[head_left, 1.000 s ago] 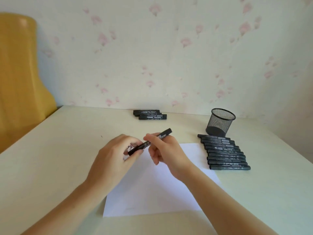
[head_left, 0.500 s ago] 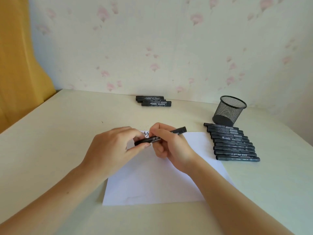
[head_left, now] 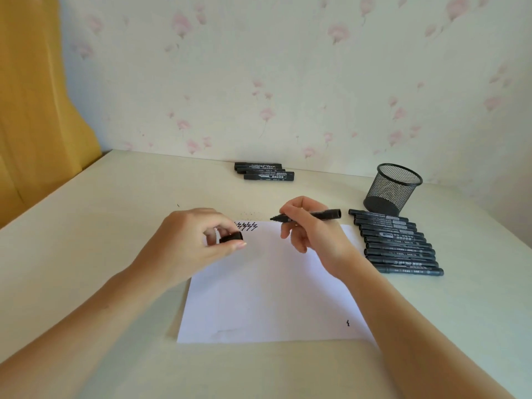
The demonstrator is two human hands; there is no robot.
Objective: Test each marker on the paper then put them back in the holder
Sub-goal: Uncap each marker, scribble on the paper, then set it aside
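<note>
- I see the right hand [head_left: 312, 234] holding an uncapped black marker [head_left: 308, 216], thumb and forefinger pinching the barrel near the tip, other fingers curled loosely under it.
- Marker lies roughly level, above the far edge of the paper [head_left: 270, 286]; dark tip points left, blunt rear end points right toward the holder [head_left: 392, 189].
- Tip looks clear of the sheet; I can't tell for sure.
- Left hand [head_left: 190, 243] pinches the black cap [head_left: 231, 237] between thumb and curled fingers, over the paper's far-left corner.
- Paper: white sheet flat on the table [head_left: 86, 226]; a row of black zigzag strokes [head_left: 247, 225] at its far-left edge, one small black mark [head_left: 348, 322] near the near-right corner.
- Holder: black wire-mesh cup, upright, far right of the paper, nothing visible inside.
- Row of capped black markers [head_left: 398, 245] side by side just right of the paper, in front of the holder.
- Three more capped markers [head_left: 264, 171] lie by the wall, well apart from the rest.
</note>
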